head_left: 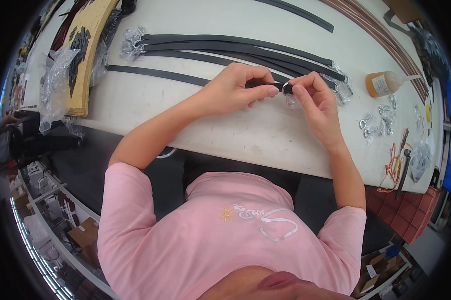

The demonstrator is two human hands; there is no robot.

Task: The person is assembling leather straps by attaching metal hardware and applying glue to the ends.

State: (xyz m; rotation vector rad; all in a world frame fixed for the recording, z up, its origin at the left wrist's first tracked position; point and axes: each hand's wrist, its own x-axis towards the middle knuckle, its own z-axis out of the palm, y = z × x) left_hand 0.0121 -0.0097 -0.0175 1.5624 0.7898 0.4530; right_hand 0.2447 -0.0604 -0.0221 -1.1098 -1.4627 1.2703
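Note:
Over the white table, my left hand and my right hand meet at the end of a black strap. The left thumb and fingers pinch the strap. Close beside them, my right fingertips grip its dark end next to a shiny metal ring. A bit of clear plastic wrap hangs below the ring. Left of my left wrist, a length of black strap lies on the table; whether it is the held one is hidden by my hand. Just beyond my hands lies a bundle of black straps with plastic-wrapped metal ends.
Right of my hands stand an amber bottle with a nozzle and several wrapped metal clasps. A dark-handled tool lies near the right edge. Small black pieces sit on a wooden board at left. Brown strips run along the far right.

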